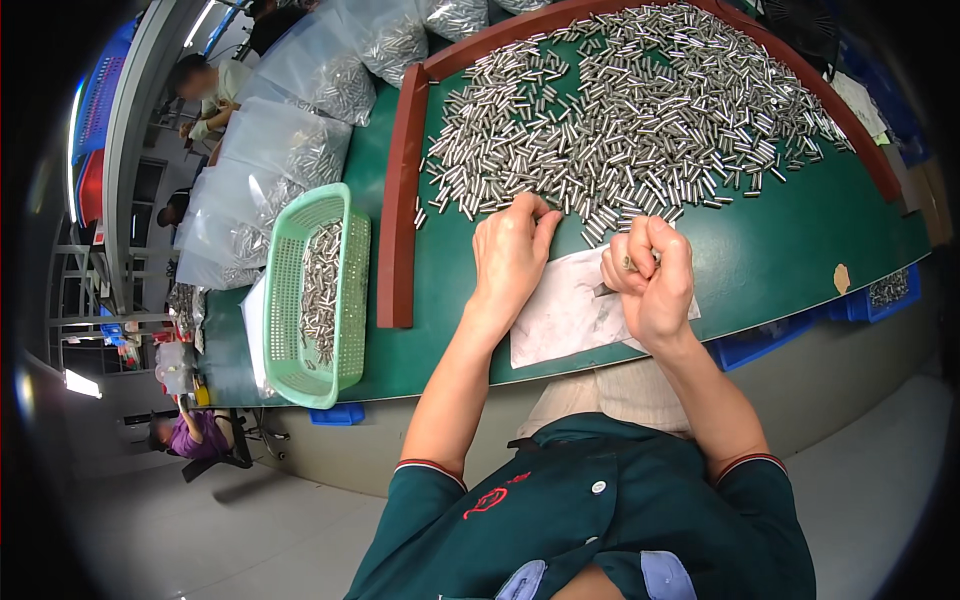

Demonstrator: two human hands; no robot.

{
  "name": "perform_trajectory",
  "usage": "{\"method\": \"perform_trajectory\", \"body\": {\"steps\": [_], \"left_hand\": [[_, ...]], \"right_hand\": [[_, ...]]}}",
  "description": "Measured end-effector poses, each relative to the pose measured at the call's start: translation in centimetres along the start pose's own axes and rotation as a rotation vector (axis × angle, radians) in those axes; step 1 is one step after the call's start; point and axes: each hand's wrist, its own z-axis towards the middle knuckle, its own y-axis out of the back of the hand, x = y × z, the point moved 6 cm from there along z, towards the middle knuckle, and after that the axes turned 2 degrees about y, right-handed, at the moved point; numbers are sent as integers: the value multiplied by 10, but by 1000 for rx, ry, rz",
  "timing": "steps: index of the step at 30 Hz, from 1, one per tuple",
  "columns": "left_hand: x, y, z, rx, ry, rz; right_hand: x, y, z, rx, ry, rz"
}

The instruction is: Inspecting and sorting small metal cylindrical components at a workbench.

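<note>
Green tabletop bears a basket of pins.

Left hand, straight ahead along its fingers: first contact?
Likely the near edge of the loose metal pins, spread just beyond the left hand; hand height above the table is unclear.

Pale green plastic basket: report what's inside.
The pale green perforated plastic basket holds heaped short silvery metal pins; anything beneath their top layer is covered and unseen.

Pins silver; tbl dk green; sheet off-wht, prob. smudged.
</note>
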Motion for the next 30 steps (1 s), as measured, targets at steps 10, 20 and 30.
{"method": "perform_trajectory", "body": {"steps": [10, 20, 30], "left_hand": [[-28, 3, -60, 338, -221, -256], [-19, 4, -63, 183, 35, -112], [-14, 10, -68, 153, 79, -93]], "right_hand": [[1, 3, 0, 3, 12, -4], [0, 3, 1, -15, 7, -67], [1, 4, 0, -11, -3, -8]]}}
